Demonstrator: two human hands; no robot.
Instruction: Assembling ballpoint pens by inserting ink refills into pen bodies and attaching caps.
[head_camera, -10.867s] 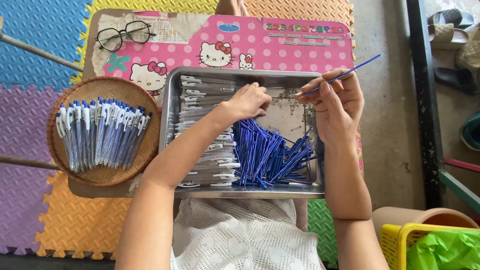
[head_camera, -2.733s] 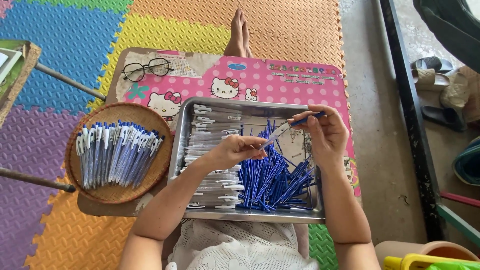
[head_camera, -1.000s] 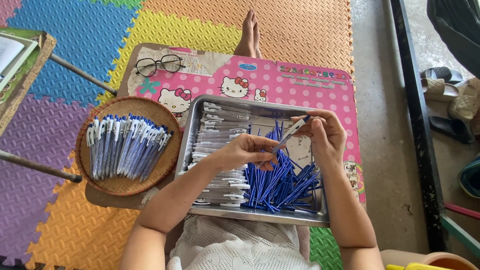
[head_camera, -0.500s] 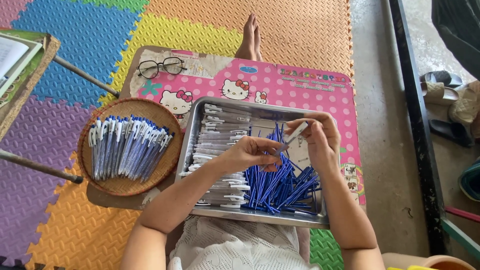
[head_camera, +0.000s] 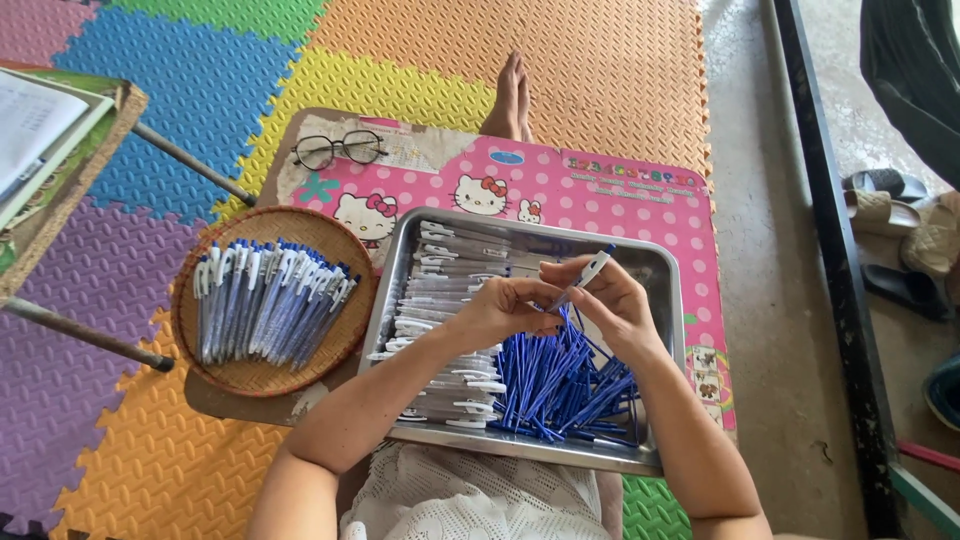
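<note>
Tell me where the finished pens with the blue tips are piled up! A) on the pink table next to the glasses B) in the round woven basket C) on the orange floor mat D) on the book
B: the finished pens lie side by side in the round woven basket, left of the metal tray.

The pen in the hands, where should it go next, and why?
Probably into the round basket on the left. The pen held between the left hand and right hand looks put together, and the basket already holds finished pens, while the metal tray holds only loose barrels and blue refills.
</note>
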